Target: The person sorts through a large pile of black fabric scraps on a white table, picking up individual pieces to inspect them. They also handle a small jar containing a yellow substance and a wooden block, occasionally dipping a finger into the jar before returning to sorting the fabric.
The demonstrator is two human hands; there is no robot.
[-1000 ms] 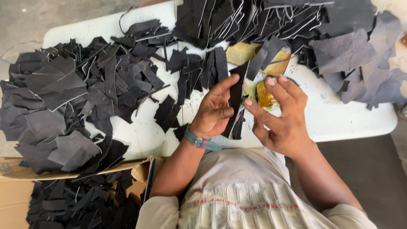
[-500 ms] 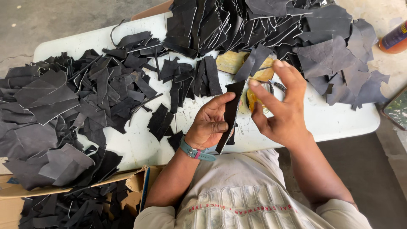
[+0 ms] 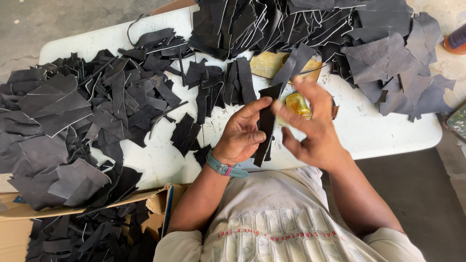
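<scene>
My left hand grips a long narrow strip of black leather, held upright over the near edge of the white table. My right hand is just right of the strip with fingers spread, its index fingertip touching the strip's upper part; it looks blurred. A teal watch is on my left wrist. Behind my right hand a small yellow glass container rests on the table.
Piles of black leather scraps cover the table's left and far side; larger grey pieces lie at right. A yellowish board lies under scraps. A cardboard box holding more scraps sits at lower left. An orange bottle stands at far right.
My right hand has moved down and left, its fingers now spread against the strip. The camera has shifted slightly, so the table sits lower in view.
</scene>
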